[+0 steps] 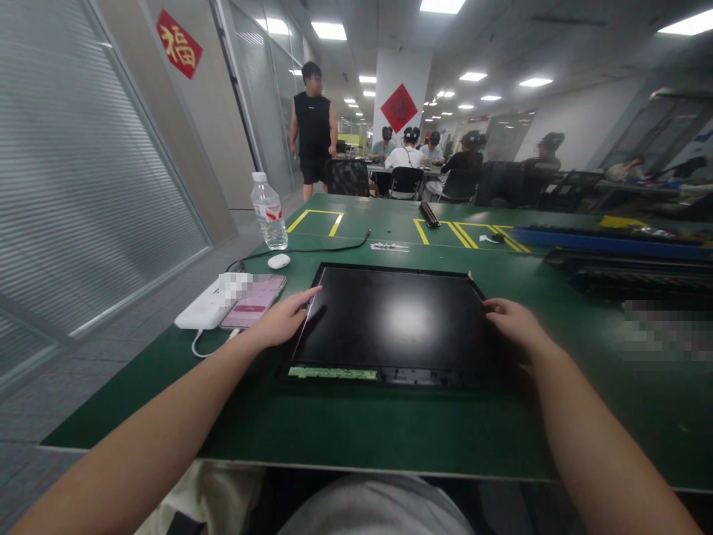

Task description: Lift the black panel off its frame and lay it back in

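A black LCD display panel (pixel 390 312) lies face up on the green table, its glossy screen reflecting a bright patch of light. Along its near edge runs a narrow green circuit board (pixel 334 373). My left hand (pixel 284 318) grips the panel's left side, with the index finger stretched along the frame; its other fingers are partly hidden. At the opposite side, my right hand (pixel 515 325) has the frame's right edge between thumb and fingers. What the right hand's lower fingers touch is hidden.
Left of the panel are a white power bank (pixel 203 308), a phone (pixel 256 301), a white earbud case (pixel 279 261) and a water bottle (pixel 269 212). A black cable (pixel 323 249) crosses behind. Dark strips (pixel 624 271) and a blue strip (pixel 601 239) lie right. A person (pixel 313 126) stands beyond the table.
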A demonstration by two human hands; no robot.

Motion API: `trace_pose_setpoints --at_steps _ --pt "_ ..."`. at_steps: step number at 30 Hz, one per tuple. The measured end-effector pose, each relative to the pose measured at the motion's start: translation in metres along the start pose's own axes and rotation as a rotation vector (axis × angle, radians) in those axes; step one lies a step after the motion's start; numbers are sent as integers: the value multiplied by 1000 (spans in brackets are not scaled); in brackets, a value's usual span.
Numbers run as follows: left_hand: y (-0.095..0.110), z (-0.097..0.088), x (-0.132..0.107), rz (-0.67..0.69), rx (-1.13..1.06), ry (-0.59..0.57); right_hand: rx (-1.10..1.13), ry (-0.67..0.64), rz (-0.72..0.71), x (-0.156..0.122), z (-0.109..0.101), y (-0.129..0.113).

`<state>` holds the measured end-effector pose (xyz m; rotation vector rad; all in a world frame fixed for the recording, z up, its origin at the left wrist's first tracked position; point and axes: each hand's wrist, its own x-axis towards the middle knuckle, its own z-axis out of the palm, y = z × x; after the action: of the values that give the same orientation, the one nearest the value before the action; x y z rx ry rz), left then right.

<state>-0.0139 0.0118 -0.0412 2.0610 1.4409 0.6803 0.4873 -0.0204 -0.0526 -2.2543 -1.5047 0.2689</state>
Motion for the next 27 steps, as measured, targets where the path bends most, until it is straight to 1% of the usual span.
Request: trace_pose_setpoints --at_steps 2,4,6,8,11,14,17,19,22,24,27 --pt "5 -2 -1 -34 -163 40 3 -3 -11 1 1 2" --pt "12 -3 -2 -77 -380 70 11 -13 -11 2 2 2" --pt "18 -3 -3 -135 -620 94 8 -23 1 1 2 2" --pt "24 -1 -4 -199 -790 127 -10 -30 11 1 2 1" --pt "29 2 -4 -268 -913 192 -48 -24 -7 0 2 0" --pt "28 5 -2 -325 -946 273 -57 -23 -15 0 1 -1" --pt "26 7 0 -369 -975 309 -47 -34 -14 1 1 -1" --pt "25 8 0 -385 -1032 284 -48 -34 -20 1 2 -1" --pt "27 7 -2 -443 -1116 192 -55 -35 -23 2 3 0" --pt "30 6 -4 -482 -1135 136 -59 -30 -31 2 5 1" --pt "32 3 -6 -499 -1132 78 -61 -13 -44 3 6 2"
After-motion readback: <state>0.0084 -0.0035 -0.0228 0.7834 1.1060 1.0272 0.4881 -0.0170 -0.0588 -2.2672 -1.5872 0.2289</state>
